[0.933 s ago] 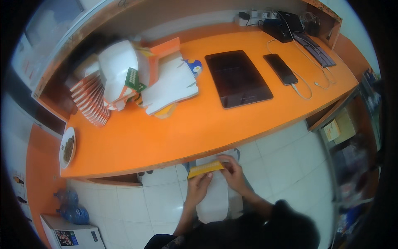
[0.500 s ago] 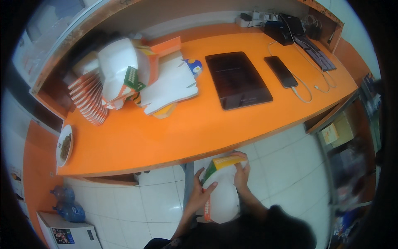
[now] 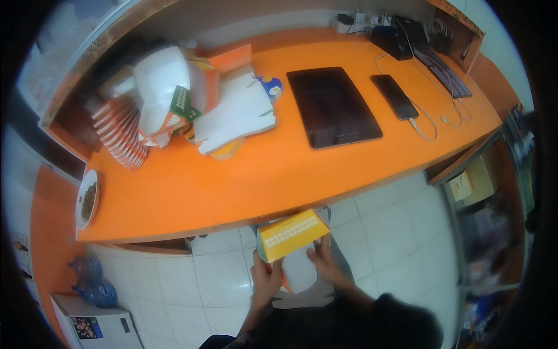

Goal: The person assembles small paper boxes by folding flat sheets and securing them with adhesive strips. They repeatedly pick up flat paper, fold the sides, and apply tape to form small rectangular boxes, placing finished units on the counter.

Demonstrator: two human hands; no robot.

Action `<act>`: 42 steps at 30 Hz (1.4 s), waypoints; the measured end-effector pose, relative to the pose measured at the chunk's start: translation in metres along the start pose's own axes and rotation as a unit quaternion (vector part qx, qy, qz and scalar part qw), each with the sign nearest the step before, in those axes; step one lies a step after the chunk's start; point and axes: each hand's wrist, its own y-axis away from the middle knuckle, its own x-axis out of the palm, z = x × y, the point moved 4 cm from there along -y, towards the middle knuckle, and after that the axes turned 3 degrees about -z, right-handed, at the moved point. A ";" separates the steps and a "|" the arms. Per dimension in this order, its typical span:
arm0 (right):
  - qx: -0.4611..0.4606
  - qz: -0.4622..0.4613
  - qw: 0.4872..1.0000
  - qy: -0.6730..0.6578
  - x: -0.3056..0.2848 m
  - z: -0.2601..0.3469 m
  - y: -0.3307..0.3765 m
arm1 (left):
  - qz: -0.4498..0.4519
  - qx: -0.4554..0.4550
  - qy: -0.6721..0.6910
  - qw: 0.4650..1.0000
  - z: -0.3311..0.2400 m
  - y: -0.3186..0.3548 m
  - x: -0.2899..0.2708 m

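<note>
Since the earlier frame, box (image 3: 292, 234) unfolded further and raised: earlier a thin yellow strip seen edge-on between the hands, now a broad yellow face with a patch of pale dots turned up toward the camera. Hands shifted slightly lower and closer together beneath it.

Left hand (image 3: 265, 276) curled around the lower left corner of the box, fingers closed on the cardboard, thumb side up against the yellow face. Right hand (image 3: 323, 262) gripping the lower right edge, fingers partly closed; fingertips hidden behind the card, so exact hold there cannot be told. White panel of the same box hanging down between the two hands, with an orange edge showing just beside the left thumb.

Directly above the hands, past the box, the front edge of an orange counter (image 3: 232, 186). Farther up and to the left of the left hand, a heap of flat white cartons (image 3: 235, 113) and a fanned row of folded orange-and-white boxes (image 3: 122, 136). Far left of the left hand, a small plate (image 3: 87, 199) with something brown on it. Up and right of the right hand, a dark tablet (image 3: 333, 106), and beyond it a black phone (image 3: 394, 96) on a white cable. Under both hands, white tiled floor (image 3: 401, 232).
</note>
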 end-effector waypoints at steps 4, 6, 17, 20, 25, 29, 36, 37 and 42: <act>0.001 0.109 0.988 -0.107 0.006 -0.019 0.037 | -0.071 0.045 0.019 0.996 0.009 0.004 -0.016; 0.007 0.148 0.978 -0.148 0.006 -0.022 0.047 | -0.137 0.176 -0.047 0.974 0.001 0.007 -0.025; -0.068 -0.078 0.991 0.081 0.006 0.038 0.009 | -0.070 0.107 0.247 0.961 -0.044 0.012 0.000; -0.150 -0.086 0.985 0.013 0.013 0.065 -0.013 | 0.027 0.185 0.134 0.973 -0.055 0.001 -0.002; -0.083 0.123 0.988 0.047 0.033 0.088 -0.014 | 0.001 0.082 0.202 0.976 -0.062 -0.007 -0.024; -0.062 0.183 0.975 0.112 0.039 0.098 -0.016 | 0.085 0.098 0.173 0.976 -0.074 -0.013 -0.039; -0.106 0.129 0.957 0.239 0.041 0.100 -0.023 | -0.022 0.200 -0.045 0.979 -0.076 -0.018 -0.054; -0.128 0.126 0.953 0.245 0.042 0.100 -0.026 | -0.042 0.226 -0.059 0.971 -0.078 -0.019 -0.056; -0.223 0.146 0.930 0.252 0.044 0.110 -0.035 | -0.113 0.323 -0.091 0.935 -0.095 -0.026 -0.059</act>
